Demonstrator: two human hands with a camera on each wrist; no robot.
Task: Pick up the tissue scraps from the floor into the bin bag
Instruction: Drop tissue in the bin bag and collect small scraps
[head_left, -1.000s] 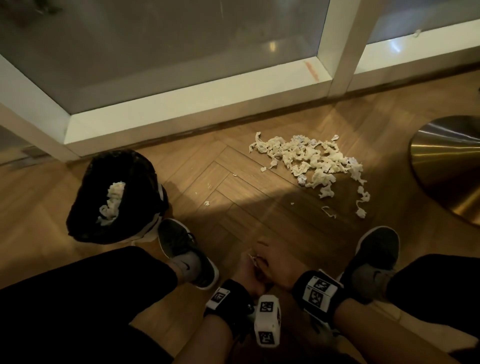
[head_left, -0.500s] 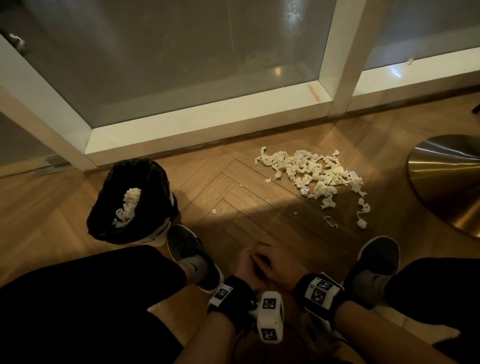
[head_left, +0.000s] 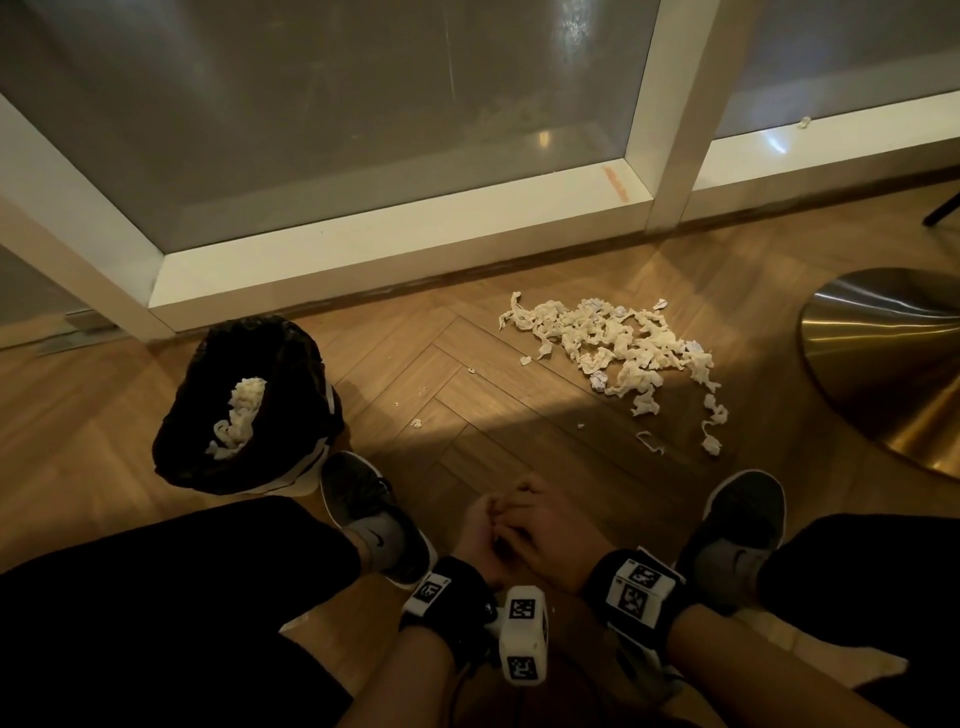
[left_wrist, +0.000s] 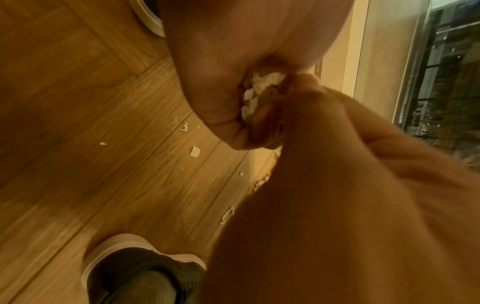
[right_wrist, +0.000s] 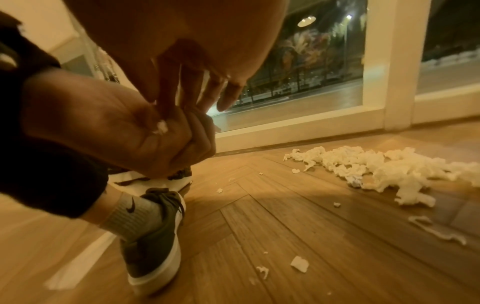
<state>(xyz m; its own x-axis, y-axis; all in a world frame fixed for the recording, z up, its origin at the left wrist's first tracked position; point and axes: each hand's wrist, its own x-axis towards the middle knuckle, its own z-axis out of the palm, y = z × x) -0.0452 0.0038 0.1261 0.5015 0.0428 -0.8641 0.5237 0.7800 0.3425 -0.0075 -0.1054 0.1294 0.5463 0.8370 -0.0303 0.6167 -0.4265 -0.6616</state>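
A pile of white tissue scraps lies on the wooden floor ahead to the right, also seen as the tissue pile in the right wrist view. The black bin bag stands to the left with tissue inside it. Both hands meet low between my feet. My left hand is cupped with curled fingers around a few small scraps; one bit shows in its palm. My right hand reaches its straight fingers down into that palm.
Small tissue crumbs dot the floor between bag and pile. A round brass table base sits at the right. A white window frame runs along the back. My grey shoes flank the hands.
The hands stay together in nearly the same spot. A small white scrap visible between them a second ago is now hidden from the head view. The view has tilted slightly.
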